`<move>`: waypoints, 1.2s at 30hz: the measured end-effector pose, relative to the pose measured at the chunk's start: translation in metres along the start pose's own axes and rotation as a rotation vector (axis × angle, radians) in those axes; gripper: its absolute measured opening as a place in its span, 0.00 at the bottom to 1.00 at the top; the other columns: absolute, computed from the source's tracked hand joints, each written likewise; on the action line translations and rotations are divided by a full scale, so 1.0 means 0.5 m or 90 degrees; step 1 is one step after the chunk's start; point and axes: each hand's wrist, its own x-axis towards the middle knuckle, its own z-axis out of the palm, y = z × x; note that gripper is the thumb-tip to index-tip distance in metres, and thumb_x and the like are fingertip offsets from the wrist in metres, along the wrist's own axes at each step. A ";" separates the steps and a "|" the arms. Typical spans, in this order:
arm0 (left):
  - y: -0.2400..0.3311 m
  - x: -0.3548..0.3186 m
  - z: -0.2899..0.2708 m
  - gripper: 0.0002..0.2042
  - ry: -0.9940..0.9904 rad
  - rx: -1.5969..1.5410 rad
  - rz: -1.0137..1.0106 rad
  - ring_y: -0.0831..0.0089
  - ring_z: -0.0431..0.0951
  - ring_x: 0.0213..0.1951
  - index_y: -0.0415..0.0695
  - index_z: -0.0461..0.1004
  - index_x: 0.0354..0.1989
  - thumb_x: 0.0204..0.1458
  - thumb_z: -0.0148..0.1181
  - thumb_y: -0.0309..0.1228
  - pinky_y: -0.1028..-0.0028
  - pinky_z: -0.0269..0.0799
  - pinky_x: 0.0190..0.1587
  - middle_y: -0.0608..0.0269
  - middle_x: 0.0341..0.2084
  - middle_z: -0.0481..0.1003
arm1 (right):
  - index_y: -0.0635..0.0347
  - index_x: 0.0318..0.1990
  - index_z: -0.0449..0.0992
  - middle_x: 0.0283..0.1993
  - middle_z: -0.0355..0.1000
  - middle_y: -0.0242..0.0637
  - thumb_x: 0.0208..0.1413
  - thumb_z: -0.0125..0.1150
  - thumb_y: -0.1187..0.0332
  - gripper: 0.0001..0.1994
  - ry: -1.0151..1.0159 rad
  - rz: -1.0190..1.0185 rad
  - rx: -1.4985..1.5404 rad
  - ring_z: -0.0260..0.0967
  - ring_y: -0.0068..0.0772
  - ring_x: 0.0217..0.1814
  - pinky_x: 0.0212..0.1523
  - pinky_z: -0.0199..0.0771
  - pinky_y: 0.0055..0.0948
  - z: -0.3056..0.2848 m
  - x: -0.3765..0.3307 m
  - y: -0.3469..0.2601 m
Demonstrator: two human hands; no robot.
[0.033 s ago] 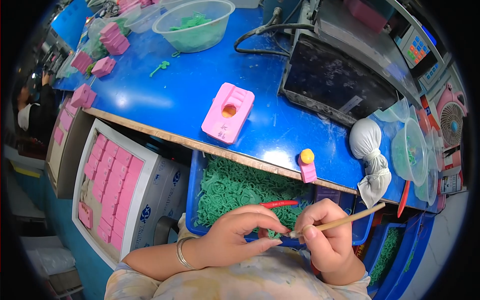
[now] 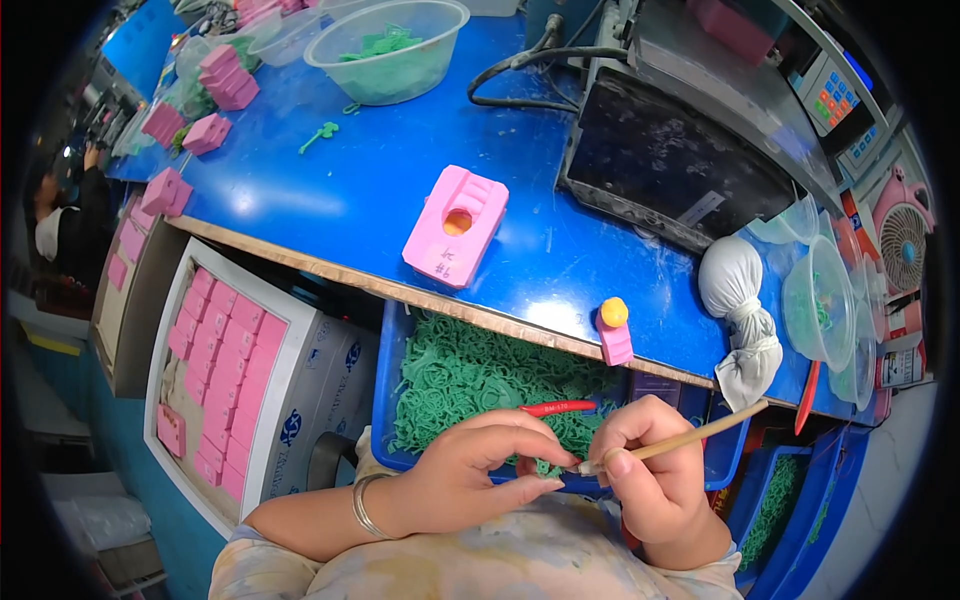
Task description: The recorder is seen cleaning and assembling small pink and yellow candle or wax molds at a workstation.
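Over a blue tray [image 2: 384, 385], my left hand [image 2: 465, 470] pinches a small green wax-like piece [image 2: 546, 468] between thumb and fingers. A slim wooden-handled tool [image 2: 695, 436] is gripped in my right hand [image 2: 655, 480], its pale tip close against the piece; whether they touch I cannot tell. Tangled green pieces [image 2: 480, 370] fill the tray, and a red handle [image 2: 557, 407] lies on them just beyond my hands. On the bench stands a pink block [image 2: 432, 240] with a round hole. A small pink piece with a yellow top [image 2: 615, 345] sits near the bench edge.
A clear bowl [image 2: 400, 82] of green pieces stands at the back. A dark dusty panel [image 2: 680, 150] and tied white cloth bag [image 2: 731, 277] are to the right. Many pink blocks [image 2: 238, 350] fill a carton at left. A person [image 2: 80, 225] is at far left.
The back end of the wooden-handled tool has shifted very slightly in my right hand. Everything else looks the same.
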 end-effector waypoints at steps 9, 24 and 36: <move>-0.007 -0.001 -0.002 0.12 -0.007 -0.012 -0.007 0.75 0.71 0.32 0.42 0.74 0.40 0.45 0.62 0.22 0.78 0.70 0.34 0.61 0.37 0.72 | 0.66 0.30 0.67 0.25 0.63 0.33 0.53 0.49 0.76 0.03 -0.026 0.085 0.032 0.58 0.20 0.25 0.25 0.59 0.21 -0.003 0.010 -0.013; -0.003 0.003 -0.002 0.12 -0.012 -0.002 -0.020 0.74 0.73 0.35 0.41 0.74 0.39 0.44 0.62 0.22 0.77 0.70 0.35 0.60 0.37 0.72 | 0.65 0.31 0.66 0.26 0.62 0.32 0.55 0.47 0.75 0.03 -0.001 0.153 0.070 0.57 0.20 0.27 0.27 0.58 0.21 0.001 0.008 -0.012; 0.007 0.008 -0.006 0.12 -0.004 0.043 -0.031 0.74 0.72 0.34 0.42 0.75 0.40 0.45 0.62 0.24 0.77 0.69 0.36 0.61 0.36 0.72 | 0.67 0.36 0.66 0.31 0.66 0.42 0.53 0.49 0.77 0.05 0.326 -0.181 -0.203 0.61 0.24 0.29 0.30 0.62 0.19 -0.020 0.002 0.028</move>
